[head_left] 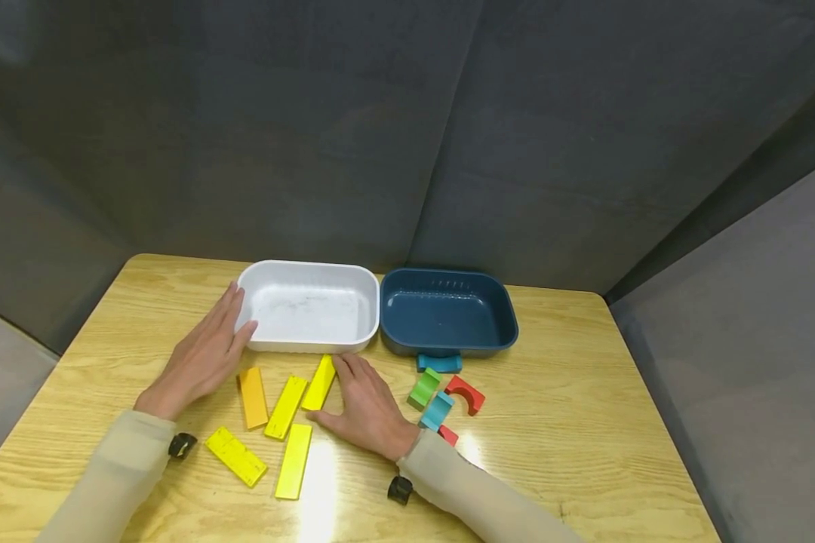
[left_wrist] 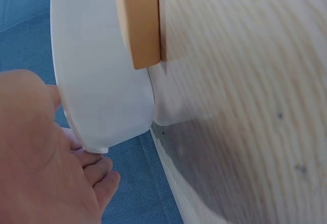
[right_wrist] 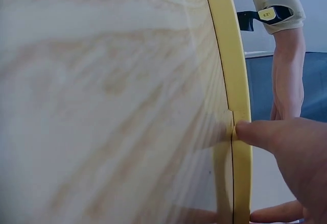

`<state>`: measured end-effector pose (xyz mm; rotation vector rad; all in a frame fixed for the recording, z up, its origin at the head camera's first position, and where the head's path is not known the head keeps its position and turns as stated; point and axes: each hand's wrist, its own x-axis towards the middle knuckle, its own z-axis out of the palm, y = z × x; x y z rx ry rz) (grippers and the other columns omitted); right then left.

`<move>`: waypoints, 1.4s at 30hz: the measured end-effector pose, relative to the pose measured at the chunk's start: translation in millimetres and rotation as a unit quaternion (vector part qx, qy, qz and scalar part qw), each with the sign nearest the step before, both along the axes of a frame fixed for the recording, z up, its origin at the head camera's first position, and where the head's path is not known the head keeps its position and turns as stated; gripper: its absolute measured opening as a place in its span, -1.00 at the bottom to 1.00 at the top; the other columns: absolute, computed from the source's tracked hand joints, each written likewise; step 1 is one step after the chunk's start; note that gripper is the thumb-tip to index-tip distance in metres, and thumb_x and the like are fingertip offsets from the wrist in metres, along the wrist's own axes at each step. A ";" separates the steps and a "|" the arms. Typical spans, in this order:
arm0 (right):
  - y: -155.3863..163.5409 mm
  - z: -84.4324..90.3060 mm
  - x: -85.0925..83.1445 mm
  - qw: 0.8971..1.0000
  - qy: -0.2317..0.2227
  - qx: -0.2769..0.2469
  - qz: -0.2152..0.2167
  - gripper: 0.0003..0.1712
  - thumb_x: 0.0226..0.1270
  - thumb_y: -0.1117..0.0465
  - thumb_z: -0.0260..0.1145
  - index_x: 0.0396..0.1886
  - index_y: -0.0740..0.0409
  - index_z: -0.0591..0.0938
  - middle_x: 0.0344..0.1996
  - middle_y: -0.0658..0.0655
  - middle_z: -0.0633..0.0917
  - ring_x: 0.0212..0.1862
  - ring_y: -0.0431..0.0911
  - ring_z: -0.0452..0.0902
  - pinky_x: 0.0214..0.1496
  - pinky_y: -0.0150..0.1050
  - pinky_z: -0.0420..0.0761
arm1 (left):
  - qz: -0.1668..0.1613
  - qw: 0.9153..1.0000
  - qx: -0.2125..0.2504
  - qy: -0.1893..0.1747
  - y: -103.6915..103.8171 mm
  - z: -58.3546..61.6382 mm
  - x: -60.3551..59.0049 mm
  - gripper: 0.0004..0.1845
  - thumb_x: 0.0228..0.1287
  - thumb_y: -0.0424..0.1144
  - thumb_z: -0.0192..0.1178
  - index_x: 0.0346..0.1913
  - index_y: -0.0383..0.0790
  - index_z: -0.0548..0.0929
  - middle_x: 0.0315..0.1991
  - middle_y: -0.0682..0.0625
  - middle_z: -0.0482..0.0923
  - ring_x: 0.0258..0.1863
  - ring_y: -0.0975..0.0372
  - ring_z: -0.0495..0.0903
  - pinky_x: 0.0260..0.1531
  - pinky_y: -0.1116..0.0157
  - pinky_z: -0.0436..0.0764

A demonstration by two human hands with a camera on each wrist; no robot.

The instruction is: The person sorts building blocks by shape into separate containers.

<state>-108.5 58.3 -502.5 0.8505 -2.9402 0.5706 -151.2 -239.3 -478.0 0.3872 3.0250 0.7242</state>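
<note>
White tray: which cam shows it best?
Head view: the whole white tray shows, left hand against its side. Left wrist catches only a blurred stretch of its rim. Right wrist doesn't show it.

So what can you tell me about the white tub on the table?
The white tub is a shallow rectangular dish with rounded corners, and it looks like plastic. It is empty, with faint grey smudges on its floor. It sits upright at the far middle of the wooden table, right beside the blue tub. The left hand lies flat against its left side. A yellow block reaches its near wall.
</note>
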 end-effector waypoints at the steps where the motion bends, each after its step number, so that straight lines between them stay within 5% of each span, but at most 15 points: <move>1: 0.5 0.1 -0.2 1.000 -0.001 -0.002 0.003 0.14 0.28 -0.36 0.52 0.58 0.30 0.40 0.44 0.24 0.51 0.44 0.08 0.47 0.56 -0.07 0.45 | 0.000 1.000 0.001 -0.001 -0.2 0.4 0.2 -0.16 0.77 0.18 -0.30 0.75 -0.28 -0.25 0.77 -0.13 -0.45 0.72 -0.20 -0.14 0.58 -0.31 0.09; 25: 5.0 2.7 2.2 0.999 -0.027 -0.022 0.024 0.09 0.32 -0.31 0.51 0.56 0.35 0.42 0.49 0.29 0.49 0.49 0.11 0.44 0.57 -0.07 0.45 | 0.002 1.000 -0.005 -0.006 0.6 1.7 3.2 -0.16 0.77 0.14 -0.24 0.75 -0.29 -0.28 0.77 -0.15 -0.46 0.72 -0.22 -0.13 0.57 -0.32 0.11; 42: 20.8 22.9 11.4 0.996 -0.027 -0.077 0.034 0.08 0.29 -0.25 0.55 0.58 0.32 0.42 0.53 0.28 0.46 0.53 0.11 0.40 0.55 -0.02 0.48 | 0.000 1.000 -0.008 -0.009 0.7 -0.3 1.3 -0.17 0.78 0.13 -0.27 0.75 -0.29 -0.30 0.77 -0.14 -0.49 0.71 -0.23 -0.13 0.59 -0.30 0.08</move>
